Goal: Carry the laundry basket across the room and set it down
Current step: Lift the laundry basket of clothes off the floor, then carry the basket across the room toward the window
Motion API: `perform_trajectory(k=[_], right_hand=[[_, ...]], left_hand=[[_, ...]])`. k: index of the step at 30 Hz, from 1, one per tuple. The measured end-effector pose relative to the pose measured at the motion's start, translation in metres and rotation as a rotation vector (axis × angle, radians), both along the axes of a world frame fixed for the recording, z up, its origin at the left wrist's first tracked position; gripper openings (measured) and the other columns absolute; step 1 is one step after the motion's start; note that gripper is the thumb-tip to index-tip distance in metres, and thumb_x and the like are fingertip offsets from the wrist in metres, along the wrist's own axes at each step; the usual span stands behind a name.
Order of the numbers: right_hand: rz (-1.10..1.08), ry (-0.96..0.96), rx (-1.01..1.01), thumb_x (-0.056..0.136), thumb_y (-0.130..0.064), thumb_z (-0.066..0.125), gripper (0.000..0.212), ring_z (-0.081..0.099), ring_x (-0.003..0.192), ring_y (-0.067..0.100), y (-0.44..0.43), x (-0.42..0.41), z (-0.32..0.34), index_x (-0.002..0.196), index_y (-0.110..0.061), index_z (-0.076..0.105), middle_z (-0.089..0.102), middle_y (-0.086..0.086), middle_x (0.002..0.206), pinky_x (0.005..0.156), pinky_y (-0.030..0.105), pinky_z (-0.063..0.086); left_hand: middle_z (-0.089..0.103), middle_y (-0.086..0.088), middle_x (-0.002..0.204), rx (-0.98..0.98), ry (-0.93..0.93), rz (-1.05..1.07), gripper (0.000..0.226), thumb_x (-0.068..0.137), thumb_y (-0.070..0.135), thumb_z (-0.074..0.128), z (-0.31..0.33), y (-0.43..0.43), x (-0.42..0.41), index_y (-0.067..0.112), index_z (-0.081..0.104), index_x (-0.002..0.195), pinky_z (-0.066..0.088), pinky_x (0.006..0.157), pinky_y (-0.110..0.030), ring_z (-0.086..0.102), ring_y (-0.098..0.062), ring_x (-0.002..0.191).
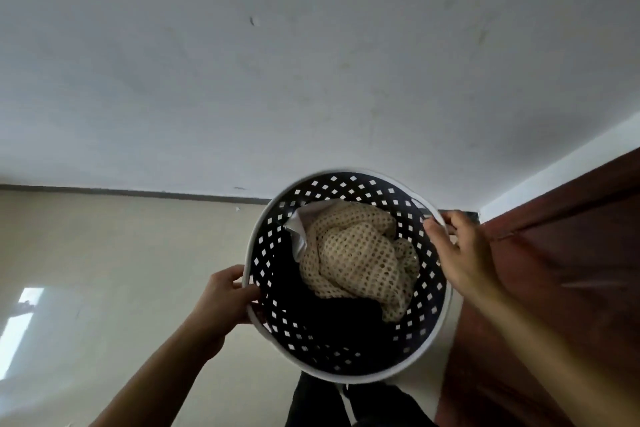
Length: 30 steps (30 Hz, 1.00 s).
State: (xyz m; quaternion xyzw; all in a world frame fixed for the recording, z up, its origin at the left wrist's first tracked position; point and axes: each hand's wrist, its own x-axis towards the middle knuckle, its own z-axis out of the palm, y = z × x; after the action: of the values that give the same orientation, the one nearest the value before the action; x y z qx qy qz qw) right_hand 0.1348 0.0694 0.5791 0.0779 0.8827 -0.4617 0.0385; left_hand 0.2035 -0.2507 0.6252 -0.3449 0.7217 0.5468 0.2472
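Observation:
I look straight down into a round laundry basket (265, 229) with a white rim and dark perforated walls. Inside it lie a cream open-knit garment (356, 253), a bit of white cloth (298, 239) and dark clothing (329, 319). My left hand (223, 298) grips the rim on its left side. My right hand (457, 253) holds the rim at the upper right, fingers curled over the edge. The basket hangs above the floor in front of my dark-trousered legs (346, 406).
A white wall (311, 62) fills the upper half, meeting the beige glossy floor (121, 253) at a dark skirting line (138, 191). A reddish-brown wooden door or panel (561, 270) stands close on the right. A bright window reflection (20, 315) lies on the floor at left.

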Motion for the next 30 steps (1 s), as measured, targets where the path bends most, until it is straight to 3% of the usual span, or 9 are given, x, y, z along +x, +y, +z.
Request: perform_trajectory(k=[2,6,10,12,15,17,24,28,30], right_hand=[[0.07,0.006,-0.011,0.093,-0.034,0.053,0.025,0.059,0.081,0.008,-0.024,-0.008,0.013,0.088,-0.012,0.064,0.063,-0.008,0.081,0.066,0.025,0.042],[0.173,-0.002,-0.06,0.094,-0.038,0.049,0.031,0.047,0.061,0.011,-0.084,-0.024,0.034,0.066,-0.025,0.047,0.048,-0.009,0.065,0.06,0.03,0.034],[0.232,0.004,-0.142,0.095,-0.034,0.048,0.025,0.054,0.074,0.008,-0.148,-0.045,0.05,0.077,-0.02,0.056,0.058,0.0,0.081,0.066,0.018,0.039],[0.263,0.005,-0.174,0.096,-0.035,0.047,0.028,0.057,0.079,0.008,-0.176,-0.055,0.055,0.085,-0.013,0.062,0.062,0.0,0.084,0.071,0.019,0.041],[0.303,0.011,-0.229,0.097,-0.034,0.045,0.04,0.037,0.054,0.007,-0.211,-0.07,0.067,0.063,-0.013,0.046,0.04,-0.005,0.059,0.057,0.028,0.032],[0.314,0.001,-0.247,0.097,-0.034,0.046,0.045,0.027,0.051,0.008,-0.236,-0.082,0.077,0.058,-0.016,0.031,0.028,0.0,0.057,0.056,0.033,0.026],[0.452,-0.085,-0.327,0.095,-0.037,0.05,0.05,0.033,0.061,0.021,-0.337,-0.13,0.093,0.062,-0.003,0.033,0.034,0.009,0.062,0.06,0.034,0.03],[0.564,-0.152,-0.329,0.094,-0.038,0.05,0.045,0.03,0.062,0.021,-0.414,-0.162,0.093,0.062,-0.012,0.032,0.03,0.007,0.063,0.059,0.033,0.028],[0.627,-0.192,-0.336,0.093,-0.04,0.051,0.047,0.032,0.062,0.021,-0.451,-0.178,0.088,0.062,-0.008,0.035,0.032,0.008,0.063,0.059,0.034,0.031]], left_hand=[[0.072,-0.018,0.07,-0.029,0.033,0.086,0.02,0.081,-0.01,0.052,0.011,-0.02,0.015,-0.001,0.065,0.093,0.059,0.057,-0.039,0.068,-0.032,0.057],[0.072,-0.018,0.072,-0.088,0.118,0.314,0.011,0.087,0.001,0.054,0.023,-0.051,0.042,0.001,0.063,0.094,0.056,0.06,-0.042,0.068,-0.032,0.056],[0.069,-0.015,0.075,-0.177,0.213,0.532,0.018,0.095,0.017,0.049,0.03,-0.069,0.053,0.001,0.057,0.095,0.049,0.057,-0.036,0.064,-0.029,0.06],[0.069,-0.015,0.075,-0.21,0.242,0.609,0.018,0.095,0.018,0.048,0.032,-0.081,0.051,0.002,0.055,0.095,0.05,0.058,-0.038,0.064,-0.03,0.062],[0.07,-0.018,0.08,-0.26,0.277,0.681,0.019,0.095,0.021,0.048,0.039,-0.103,0.045,0.003,0.055,0.091,0.05,0.061,-0.04,0.066,-0.034,0.071],[0.068,-0.018,0.082,-0.285,0.297,0.719,0.023,0.095,0.023,0.048,0.047,-0.119,0.04,0.003,0.055,0.09,0.047,0.063,-0.039,0.062,-0.03,0.071],[0.063,-0.014,0.083,-0.312,0.331,0.916,0.025,0.097,0.022,0.045,0.064,-0.181,0.03,-0.001,0.055,0.092,0.043,0.062,-0.032,0.057,-0.02,0.073],[0.059,-0.013,0.083,-0.381,0.335,1.091,0.026,0.096,0.024,0.047,0.066,-0.222,0.017,0.001,0.056,0.088,0.045,0.068,-0.04,0.053,-0.023,0.077],[0.06,-0.016,0.085,-0.397,0.345,1.195,0.027,0.096,0.025,0.047,0.069,-0.241,0.007,0.001,0.056,0.089,0.047,0.071,-0.043,0.054,-0.024,0.078]])
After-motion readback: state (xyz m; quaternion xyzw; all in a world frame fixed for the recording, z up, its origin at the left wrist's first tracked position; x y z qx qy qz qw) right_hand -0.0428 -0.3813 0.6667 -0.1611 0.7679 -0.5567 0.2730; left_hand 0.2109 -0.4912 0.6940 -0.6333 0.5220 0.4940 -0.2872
